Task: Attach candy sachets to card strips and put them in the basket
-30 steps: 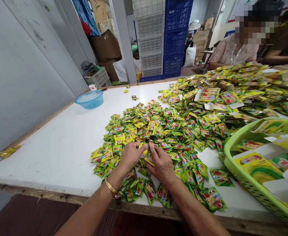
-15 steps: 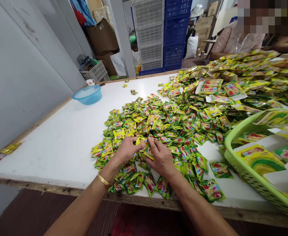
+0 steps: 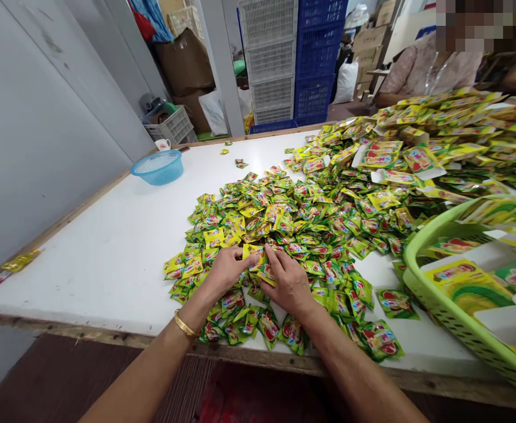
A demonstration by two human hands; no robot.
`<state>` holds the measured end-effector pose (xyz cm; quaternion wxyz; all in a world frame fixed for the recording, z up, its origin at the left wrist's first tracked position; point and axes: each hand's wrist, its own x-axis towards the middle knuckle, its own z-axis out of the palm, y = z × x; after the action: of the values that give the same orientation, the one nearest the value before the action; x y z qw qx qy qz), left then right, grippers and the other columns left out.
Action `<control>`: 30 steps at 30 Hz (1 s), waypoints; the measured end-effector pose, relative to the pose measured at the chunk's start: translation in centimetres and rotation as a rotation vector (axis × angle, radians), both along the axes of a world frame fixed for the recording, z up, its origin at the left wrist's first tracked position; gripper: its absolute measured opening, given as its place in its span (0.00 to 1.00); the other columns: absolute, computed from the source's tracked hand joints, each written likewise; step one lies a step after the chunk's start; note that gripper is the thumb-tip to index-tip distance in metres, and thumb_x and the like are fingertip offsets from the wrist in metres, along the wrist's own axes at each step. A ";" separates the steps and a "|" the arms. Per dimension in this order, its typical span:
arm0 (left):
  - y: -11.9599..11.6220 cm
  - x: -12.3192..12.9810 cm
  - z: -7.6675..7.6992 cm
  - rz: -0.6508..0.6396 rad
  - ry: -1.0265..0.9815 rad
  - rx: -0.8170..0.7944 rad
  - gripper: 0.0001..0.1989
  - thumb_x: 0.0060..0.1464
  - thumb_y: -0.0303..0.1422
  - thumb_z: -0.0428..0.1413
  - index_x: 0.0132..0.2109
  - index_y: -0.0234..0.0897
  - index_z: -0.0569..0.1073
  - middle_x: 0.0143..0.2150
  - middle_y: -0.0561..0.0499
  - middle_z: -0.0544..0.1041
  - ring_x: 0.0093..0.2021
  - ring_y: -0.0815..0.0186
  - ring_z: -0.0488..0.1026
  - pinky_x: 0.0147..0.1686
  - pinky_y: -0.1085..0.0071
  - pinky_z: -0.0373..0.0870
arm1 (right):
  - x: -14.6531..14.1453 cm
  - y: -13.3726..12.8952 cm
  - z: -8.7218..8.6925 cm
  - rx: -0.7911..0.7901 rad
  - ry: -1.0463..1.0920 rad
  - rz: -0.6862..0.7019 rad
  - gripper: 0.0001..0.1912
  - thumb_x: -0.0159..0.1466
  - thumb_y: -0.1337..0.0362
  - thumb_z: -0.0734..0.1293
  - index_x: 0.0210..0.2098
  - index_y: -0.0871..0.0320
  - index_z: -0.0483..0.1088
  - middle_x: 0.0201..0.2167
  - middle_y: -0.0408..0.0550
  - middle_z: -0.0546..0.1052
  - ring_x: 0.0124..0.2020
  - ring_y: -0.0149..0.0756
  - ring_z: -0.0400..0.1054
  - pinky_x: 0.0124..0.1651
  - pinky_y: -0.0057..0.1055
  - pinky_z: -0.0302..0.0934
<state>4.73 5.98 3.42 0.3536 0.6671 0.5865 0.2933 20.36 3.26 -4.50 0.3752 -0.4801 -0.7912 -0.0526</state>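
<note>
Both hands meet over the near part of a heap of small green and yellow candy packets [image 3: 297, 229]. Between them is a small yellow-and-green carton [image 3: 253, 251], partly covered by the fingers. My left hand [image 3: 231, 267] grips its left side, the thumb lying across the yellow face. On the other side my right hand [image 3: 288, 281] has its fingers and thumb closed around the green part with red print. Packets lie beneath and all around both hands. Whether anything is inside the carton cannot be seen.
A green basket [image 3: 421, 282] holding printed cartons stands at the right edge. Behind it rises a large pile of yellow cartons [image 3: 447, 126], with a seated person [image 3: 429, 70] beyond. A blue basket [image 3: 158, 170] sits at the back left of the white table [image 3: 108, 252].
Both hands keep their hold on the carton in nearly the same place. The left thumb and the carton's yellow face have shifted very slightly; the view has tilted a little.
</note>
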 end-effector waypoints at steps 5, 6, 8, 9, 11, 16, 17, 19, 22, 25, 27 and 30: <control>0.3 -0.6 0.4 -0.080 0.052 0.022 0.15 0.43 0.36 0.55 0.39 0.36 0.75 0.20 0.59 0.58 0.22 0.71 0.54 0.23 0.75 0.51 | -0.1 -0.1 0.0 -0.020 -0.015 0.018 0.38 0.60 0.56 0.62 0.65 0.62 0.46 0.45 0.56 0.69 0.43 0.42 0.63 0.42 0.36 0.61; 0.4 -0.7 0.5 -0.110 0.085 0.033 0.14 0.44 0.36 0.54 0.39 0.36 0.75 0.20 0.59 0.60 0.23 0.71 0.55 0.23 0.75 0.51 | -0.1 -0.1 -0.1 -0.024 -0.017 0.023 0.38 0.60 0.57 0.62 0.65 0.62 0.46 0.44 0.56 0.69 0.42 0.42 0.63 0.42 0.36 0.61; 0.7 -1.1 0.6 -0.185 0.140 0.027 0.13 0.44 0.35 0.53 0.37 0.36 0.76 0.22 0.57 0.64 0.23 0.71 0.55 0.23 0.75 0.52 | -0.1 -0.2 -0.1 -0.034 -0.022 0.035 0.38 0.60 0.57 0.63 0.65 0.62 0.47 0.44 0.55 0.70 0.43 0.42 0.64 0.43 0.37 0.60; 0.8 -1.3 0.8 -0.233 0.161 0.012 0.12 0.44 0.34 0.53 0.37 0.36 0.76 0.22 0.57 0.65 0.22 0.71 0.56 0.23 0.75 0.52 | -0.2 -0.2 -0.1 -0.038 -0.026 0.040 0.38 0.59 0.57 0.64 0.65 0.62 0.48 0.44 0.55 0.70 0.43 0.42 0.64 0.43 0.37 0.60; 1.0 -1.4 1.2 -0.332 0.207 -0.025 0.13 0.45 0.33 0.52 0.37 0.36 0.78 0.21 0.57 0.67 0.21 0.71 0.56 0.22 0.75 0.51 | -0.2 -0.3 0.0 -0.043 -0.044 0.047 0.38 0.59 0.57 0.65 0.64 0.62 0.49 0.44 0.55 0.70 0.43 0.42 0.64 0.44 0.37 0.60; 0.7 -0.2 1.6 -0.328 0.410 0.095 0.12 0.45 0.28 0.52 0.34 0.42 0.80 0.22 0.54 0.73 0.22 0.68 0.62 0.25 0.73 0.55 | 0.0 -0.6 0.0 -0.016 -0.127 0.064 0.37 0.60 0.56 0.64 0.64 0.63 0.49 0.44 0.55 0.71 0.43 0.44 0.64 0.43 0.39 0.60; 0.7 0.1 1.5 -0.298 0.414 0.117 0.12 0.45 0.27 0.52 0.32 0.42 0.80 0.23 0.53 0.73 0.23 0.67 0.63 0.26 0.73 0.56 | 0.0 -0.6 0.0 -0.015 -0.129 0.061 0.37 0.60 0.57 0.64 0.64 0.63 0.49 0.45 0.56 0.71 0.43 0.44 0.64 0.43 0.40 0.60; 0.7 0.4 1.1 -0.278 0.340 0.061 0.10 0.46 0.29 0.52 0.30 0.39 0.79 0.22 0.53 0.73 0.22 0.68 0.63 0.24 0.73 0.56 | 0.1 -0.6 0.0 -0.015 -0.108 0.054 0.38 0.61 0.57 0.63 0.65 0.63 0.47 0.45 0.56 0.71 0.45 0.45 0.64 0.44 0.40 0.60; 0.7 0.7 0.3 -0.268 0.238 -0.047 0.11 0.49 0.33 0.51 0.29 0.36 0.78 0.20 0.55 0.71 0.20 0.69 0.62 0.22 0.74 0.56 | 0.0 -0.7 -0.1 -0.004 -0.077 0.061 0.37 0.61 0.57 0.63 0.65 0.63 0.46 0.46 0.57 0.70 0.46 0.45 0.64 0.45 0.40 0.61; 0.4 1.2 -0.1 -0.153 0.317 0.104 0.11 0.49 0.32 0.51 0.31 0.37 0.78 0.27 0.52 0.76 0.26 0.67 0.67 0.28 0.73 0.60 | 0.0 -0.6 0.0 0.017 -0.075 0.058 0.37 0.61 0.57 0.62 0.65 0.63 0.47 0.46 0.57 0.70 0.45 0.44 0.64 0.44 0.40 0.61; 0.1 1.5 0.0 -0.110 0.323 0.156 0.11 0.49 0.31 0.51 0.32 0.37 0.78 0.29 0.50 0.77 0.29 0.66 0.68 0.31 0.72 0.61 | 0.2 -0.6 0.0 0.031 -0.068 0.037 0.37 0.61 0.58 0.62 0.65 0.63 0.46 0.46 0.57 0.70 0.44 0.44 0.65 0.43 0.39 0.61; -0.1 1.3 0.6 -0.148 0.151 0.002 0.13 0.49 0.34 0.52 0.40 0.34 0.76 0.24 0.53 0.74 0.25 0.68 0.65 0.27 0.73 0.60 | 0.4 -0.5 0.2 0.057 -0.028 -0.004 0.36 0.61 0.58 0.62 0.65 0.63 0.47 0.47 0.57 0.70 0.43 0.43 0.65 0.42 0.38 0.61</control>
<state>5.99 5.90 4.07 0.3284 0.7293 0.5601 0.2160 20.76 2.77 -4.33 0.3773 -0.4701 -0.7936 -0.0827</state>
